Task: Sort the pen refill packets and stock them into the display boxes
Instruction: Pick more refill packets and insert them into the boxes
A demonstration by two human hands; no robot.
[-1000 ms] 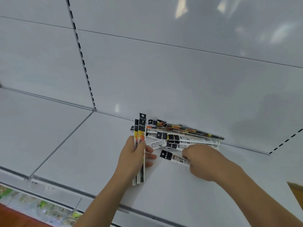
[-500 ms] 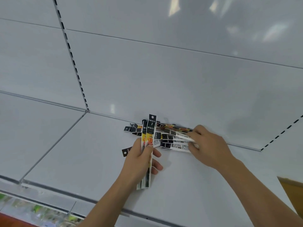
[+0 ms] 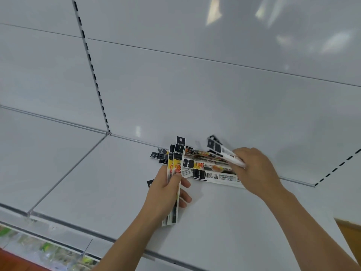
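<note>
Item, left hand [image 3: 166, 194]: I held a small bundle of yellow-and-black refill packets [image 3: 176, 173] upright, thumb pinching them against curled fingers, black header tabs at the top. Item, right hand [image 3: 254, 169]: I had my fingers closed round a few white-backed refill packets [image 3: 224, 153], lifted at a slant clear of the heap, headers pointing up and left. Item, loose pile of refill packets [image 3: 207, 171]: it lay on the white shelf [image 3: 97, 182] against the back panel [image 3: 195, 94], between my hands, designs mixed and overlapping. No display boxes were in view. Handling note, as I judged it: match by printed face, keep all headers one way, square each bundle's ends before adding another, and lift singly so the slippery sleeves did not fan out.
</note>
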